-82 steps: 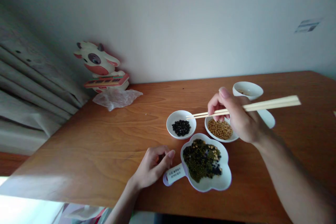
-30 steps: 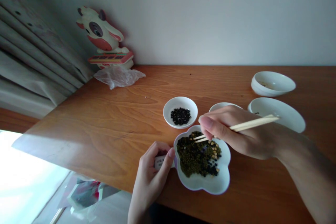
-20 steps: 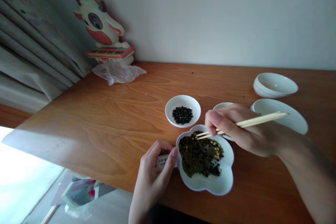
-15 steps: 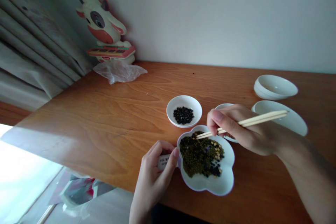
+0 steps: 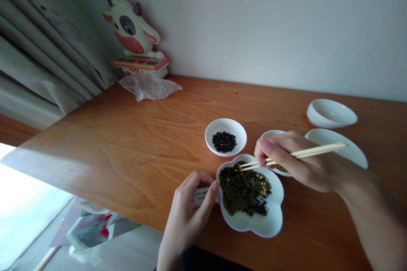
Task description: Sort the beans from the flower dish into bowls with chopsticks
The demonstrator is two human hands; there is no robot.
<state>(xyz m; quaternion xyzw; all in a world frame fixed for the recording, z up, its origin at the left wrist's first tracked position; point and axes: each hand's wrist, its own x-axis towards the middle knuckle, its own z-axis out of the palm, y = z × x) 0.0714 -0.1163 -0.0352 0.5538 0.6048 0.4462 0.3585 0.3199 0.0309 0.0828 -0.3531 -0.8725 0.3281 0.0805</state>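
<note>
My left hand (image 5: 192, 209) is closed on the short labelled handle of a flower-shaped bowl (image 5: 274, 221), steadying it on the table. Mixed beans (image 5: 243, 190), green, black and pale yellow, fill much of that bowl. With my right hand (image 5: 294, 159) I grip a pair of wooden chopsticks (image 5: 318, 150); their tips are among the beans at the bowl's far left side, slightly apart. Whether a bean sits between the tips I cannot tell. Just beyond stands a small white bowl (image 5: 210, 133) with black beans (image 5: 224, 141). Another small bowl (image 5: 270, 134) is partly hidden behind my right hand.
Two more white bowls, a farther one (image 5: 332, 114) and a nearer one (image 5: 343, 144), stand at the right. A cow-shaped toy keyboard (image 5: 136, 38) and a crumpled plastic bag (image 5: 149, 88) are at the back left. The wooden table's (image 5: 127, 148) front edge runs below.
The view has shifted and tilted slightly. The chopstick tips have spread a little apart over the beans. My left hand keeps its hold on the handle.
</note>
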